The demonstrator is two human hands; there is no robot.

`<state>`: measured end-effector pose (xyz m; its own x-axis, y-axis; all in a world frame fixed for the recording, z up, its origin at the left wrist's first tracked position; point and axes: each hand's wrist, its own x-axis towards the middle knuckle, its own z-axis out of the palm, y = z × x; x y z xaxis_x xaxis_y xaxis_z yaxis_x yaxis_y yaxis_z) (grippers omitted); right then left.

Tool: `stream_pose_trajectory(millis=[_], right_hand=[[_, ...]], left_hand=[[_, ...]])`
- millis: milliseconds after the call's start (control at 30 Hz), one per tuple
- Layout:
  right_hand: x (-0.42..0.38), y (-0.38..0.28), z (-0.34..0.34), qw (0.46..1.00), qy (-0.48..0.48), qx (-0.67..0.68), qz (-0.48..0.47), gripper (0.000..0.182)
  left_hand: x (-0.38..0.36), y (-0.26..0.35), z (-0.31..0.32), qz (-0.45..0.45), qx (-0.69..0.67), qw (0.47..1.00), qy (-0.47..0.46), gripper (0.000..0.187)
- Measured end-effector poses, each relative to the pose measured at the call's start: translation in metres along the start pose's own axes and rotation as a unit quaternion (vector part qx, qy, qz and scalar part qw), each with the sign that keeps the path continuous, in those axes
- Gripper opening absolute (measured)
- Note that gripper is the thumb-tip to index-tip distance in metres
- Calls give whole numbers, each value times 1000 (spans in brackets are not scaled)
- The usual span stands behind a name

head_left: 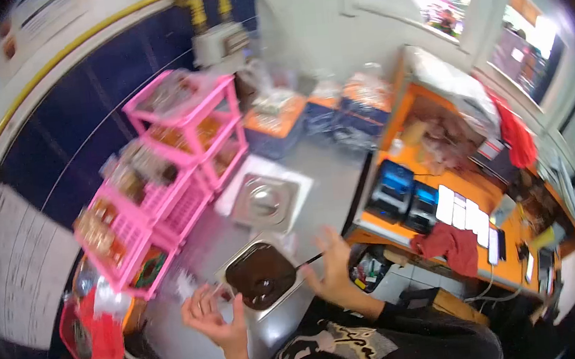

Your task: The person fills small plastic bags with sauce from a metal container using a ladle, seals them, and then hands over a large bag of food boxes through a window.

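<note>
"Now, what's in the steel pan (287, 300)?"

"Dark brown contents (262, 275), smooth and glossy, light glinting off them! The pan sits on the shiny metal counter (328, 168), between the hands, and a thin black handle (309, 261) juts over its rim."

"And the fingers?"

"Left hand (214, 318): fingers parted and loosely curled, gripping nothing. Right hand (334, 270): fingers spread, right by that handle; whether they touch, I can't tell."

"Beyond the pan?"

"A squarish steel lid (265, 202) with a round recess, lying on a flat white sheet (307, 193). To the left, pink plastic shelves (196, 162), slatted, loaded with clear bags."

"Any writing?"

"Looping pale script across the black top (427, 339), partly hidden in folds. The wall chart (22, 267) has ruled rows, too blurred to read!"
</note>
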<state>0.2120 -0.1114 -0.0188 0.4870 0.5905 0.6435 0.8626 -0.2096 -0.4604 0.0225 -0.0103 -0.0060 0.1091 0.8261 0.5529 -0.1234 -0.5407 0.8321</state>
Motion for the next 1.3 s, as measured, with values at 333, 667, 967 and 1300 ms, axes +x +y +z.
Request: stream_pose_trajectory(millis=[333,667,967,1300], right_hand=[[-9,-49,7,920,-70,384,34,20],[-22,-54,2,892,-149,423,53,12],[-22,-59,9,901,-114,417,-40,12],[-24,-61,1,890,-186,407,-88,11]], left_hand=[[-19,30,40,-155,-132,978,-38,71],[-36,14,10,-233,-92,968,-15,48],[-34,20,4,-185,-29,979,-86,56],[-28,6,-34,-126,-11,965,-231,50]])
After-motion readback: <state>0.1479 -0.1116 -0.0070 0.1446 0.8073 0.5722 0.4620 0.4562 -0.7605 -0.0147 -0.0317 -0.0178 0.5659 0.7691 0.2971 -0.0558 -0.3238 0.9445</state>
